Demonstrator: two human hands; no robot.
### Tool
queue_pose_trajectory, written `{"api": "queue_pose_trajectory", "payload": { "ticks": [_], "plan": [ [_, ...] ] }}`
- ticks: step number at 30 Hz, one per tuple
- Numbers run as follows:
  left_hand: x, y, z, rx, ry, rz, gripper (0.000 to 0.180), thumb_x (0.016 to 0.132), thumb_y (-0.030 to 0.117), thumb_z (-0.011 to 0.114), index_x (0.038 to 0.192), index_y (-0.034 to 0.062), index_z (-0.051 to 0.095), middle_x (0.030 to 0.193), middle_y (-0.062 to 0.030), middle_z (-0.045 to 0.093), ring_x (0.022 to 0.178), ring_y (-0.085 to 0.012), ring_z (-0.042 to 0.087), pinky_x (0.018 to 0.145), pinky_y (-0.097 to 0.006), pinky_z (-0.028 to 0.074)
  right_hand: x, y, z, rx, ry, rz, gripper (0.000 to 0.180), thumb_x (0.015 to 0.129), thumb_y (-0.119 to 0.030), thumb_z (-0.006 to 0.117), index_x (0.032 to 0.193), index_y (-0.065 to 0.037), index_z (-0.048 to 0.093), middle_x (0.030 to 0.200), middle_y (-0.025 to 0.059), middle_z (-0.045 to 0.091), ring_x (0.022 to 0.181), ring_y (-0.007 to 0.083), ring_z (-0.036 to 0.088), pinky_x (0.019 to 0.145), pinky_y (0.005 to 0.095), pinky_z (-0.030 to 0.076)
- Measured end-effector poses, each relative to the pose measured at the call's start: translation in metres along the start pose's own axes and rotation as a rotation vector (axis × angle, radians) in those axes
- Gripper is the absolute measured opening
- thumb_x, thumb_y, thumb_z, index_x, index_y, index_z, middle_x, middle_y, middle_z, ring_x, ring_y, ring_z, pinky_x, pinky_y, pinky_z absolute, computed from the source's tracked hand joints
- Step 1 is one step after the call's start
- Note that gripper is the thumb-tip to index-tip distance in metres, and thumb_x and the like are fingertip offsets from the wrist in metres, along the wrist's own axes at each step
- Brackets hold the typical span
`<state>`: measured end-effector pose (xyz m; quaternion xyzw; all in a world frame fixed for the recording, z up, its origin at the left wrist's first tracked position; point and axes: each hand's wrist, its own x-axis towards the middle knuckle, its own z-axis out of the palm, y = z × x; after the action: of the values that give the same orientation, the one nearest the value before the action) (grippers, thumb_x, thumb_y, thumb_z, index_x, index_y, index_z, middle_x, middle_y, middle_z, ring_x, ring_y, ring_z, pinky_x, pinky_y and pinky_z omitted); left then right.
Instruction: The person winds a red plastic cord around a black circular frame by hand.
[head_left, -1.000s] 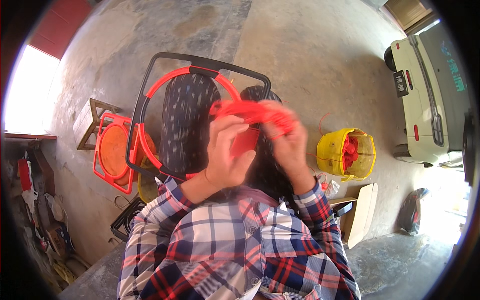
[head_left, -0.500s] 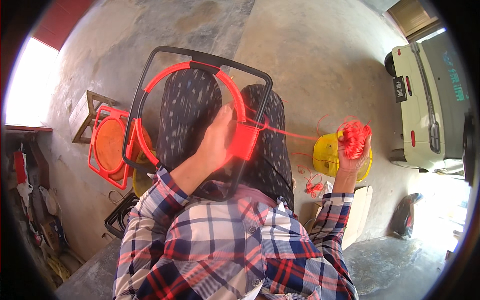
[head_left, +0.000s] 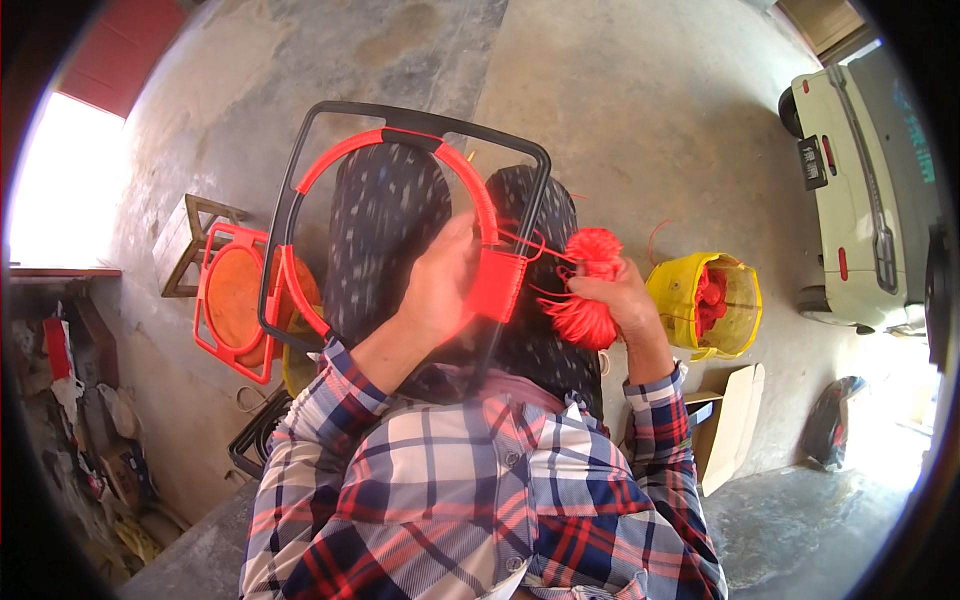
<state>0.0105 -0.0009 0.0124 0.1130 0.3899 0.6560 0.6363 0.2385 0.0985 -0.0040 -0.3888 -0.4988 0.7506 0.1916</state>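
A black rectangular frame (head_left: 437, 122) with an inner ring, partly wrapped in red cord, rests across my thighs. My left hand (head_left: 440, 275) grips its right side beside a densely wound red patch (head_left: 498, 285); some of its fingers are hidden behind the ring. In my right hand (head_left: 627, 300) is a bundle of red cord (head_left: 585, 312), pinched at its middle just right of the frame. A strand runs from the bundle to a loop at the frame's right bar.
At the left, a finished-looking red frame (head_left: 208, 335) leans on an orange round seat (head_left: 235, 300), near a wooden stool (head_left: 185, 245). Right of me stand a yellow bag (head_left: 745, 305) holding red cord and an open cardboard box (head_left: 735, 430). A pale vehicle (head_left: 850, 190) is parked at far right.
My right hand has swung in leftward with the cord bundle, from over the yellow bag to beside the frame. The strand between them has shortened. My left hand keeps its place on the frame.
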Motion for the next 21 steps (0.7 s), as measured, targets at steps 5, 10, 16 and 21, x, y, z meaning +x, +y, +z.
{"api": "queue_pose_trajectory", "payload": {
  "ticks": [5,10,16,21],
  "plan": [
    [-0.001,0.003,-0.004,-0.037,-0.043,-0.110,0.039,0.094,0.025,0.043,0.120,-0.0023,0.050,0.108,-0.0162,0.062,0.096,-0.0268,0.063,0.085,-0.039,0.052,-0.020,0.018,-0.025,0.433,0.378,-0.140,0.017,0.083,-0.002,0.066,0.099,-0.002,0.063,0.091,0.0060,0.067,0.080,0.0167,0.066,0.072,0.0312,0.054],
    [0.005,0.000,-0.005,-0.015,-0.081,-0.155,0.027,0.090,0.014,0.045,0.110,-0.0022,0.052,0.100,-0.0202,0.064,0.089,-0.0321,0.067,0.082,-0.042,0.055,-0.025,0.041,-0.037,0.465,0.538,-0.248,0.010,0.084,-0.002,0.064,0.093,-0.004,0.063,0.086,0.0050,0.066,0.073,0.0150,0.064,0.066,0.0300,0.053],
    [0.007,-0.001,-0.007,-0.055,-0.088,-0.183,0.027,0.087,0.011,0.046,0.110,-0.0034,0.052,0.099,-0.0214,0.063,0.087,-0.0342,0.067,0.081,-0.043,0.055,-0.026,0.059,-0.036,0.435,0.572,-0.157,0.007,0.082,-0.001,0.065,0.089,-0.003,0.064,0.080,0.0041,0.065,0.069,0.0143,0.063,0.064,0.0281,0.051],
    [0.009,0.001,-0.006,-0.056,-0.114,-0.260,0.030,0.082,0.012,0.048,0.107,-0.0037,0.052,0.095,-0.0207,0.063,0.085,-0.0347,0.066,0.079,-0.045,0.055,-0.031,0.083,-0.036,0.356,0.462,-0.058,0.003,0.082,0.000,0.063,0.082,-0.003,0.062,0.078,0.0050,0.064,0.068,0.0144,0.062,0.063,0.0275,0.050]
  ]
}}
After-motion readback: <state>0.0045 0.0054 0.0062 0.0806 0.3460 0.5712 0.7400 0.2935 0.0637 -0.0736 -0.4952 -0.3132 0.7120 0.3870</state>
